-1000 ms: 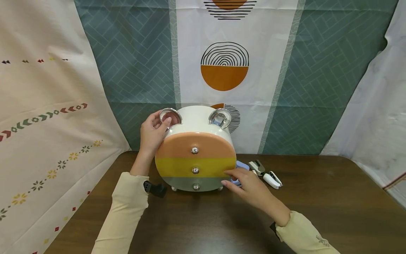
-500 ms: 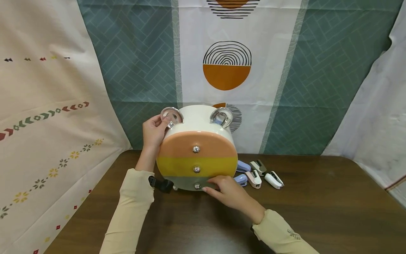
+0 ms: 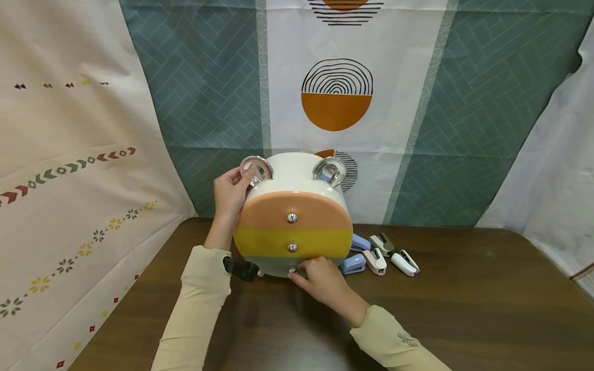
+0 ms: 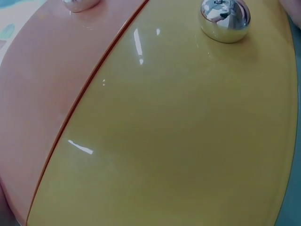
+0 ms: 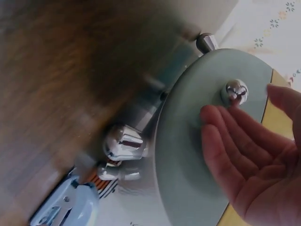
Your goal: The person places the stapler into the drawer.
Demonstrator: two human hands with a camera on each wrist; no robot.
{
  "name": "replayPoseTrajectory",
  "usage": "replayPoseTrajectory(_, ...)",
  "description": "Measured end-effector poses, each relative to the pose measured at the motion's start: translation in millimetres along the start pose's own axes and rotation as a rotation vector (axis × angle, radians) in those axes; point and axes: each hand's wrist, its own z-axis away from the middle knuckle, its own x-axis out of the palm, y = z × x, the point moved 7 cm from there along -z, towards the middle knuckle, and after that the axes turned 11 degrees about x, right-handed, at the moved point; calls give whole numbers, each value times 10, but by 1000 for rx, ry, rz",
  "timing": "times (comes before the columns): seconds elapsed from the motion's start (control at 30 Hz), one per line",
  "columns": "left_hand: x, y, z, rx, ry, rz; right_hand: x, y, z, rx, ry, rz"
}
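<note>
In the foreground, a brown table [image 3: 260, 335] is crossed by two cream sleeves [image 3: 390, 340], a black device [image 3: 241, 269] being worn at the left wrist. The right hand [image 3: 322, 281] is held at the lowest silver knob [image 3: 292, 269], which is framed between thumb and fingers; no grasp is seen, the thumb being parted from the knob in the right wrist view, and whether it is touched by a fingertip cannot be told. Just beyond, a round white chest [image 3: 293, 234] is stood upright near the table's back edge, its front banded in peach, yellow and grey-green. Beside it, on the right, five small staplers [image 3: 376, 262] are clustered. At the chest's upper left, the left silver bell [image 3: 260, 169] is pinched by the left hand [image 3: 230, 193], thumb in front. Behind everything, a patterned cloth [image 3: 213, 77] is hung.
</note>
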Motion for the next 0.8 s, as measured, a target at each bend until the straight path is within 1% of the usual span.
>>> replayPoseTrajectory(0.2, -7, 3, 7, 5, 9, 5, 17, -35, -24, 64, 104, 142)
replayPoseTrajectory(0.33, -17, 18, 16, 5, 11, 12, 55, -58, -52, 123, 127, 210)
replayPoseTrajectory(0.43, -18, 18, 17, 3, 7, 14, 86, -78, -71, 147, 135, 248)
replayPoseTrajectory(0.63, -19, -3, 8, -13, 9, 15, 103, -123, -88, 132, 197, 285)
replayPoseTrajectory(0.8, -4, -35, 5, -43, -2, 55, 100, -138, -84, 115, 247, 298)
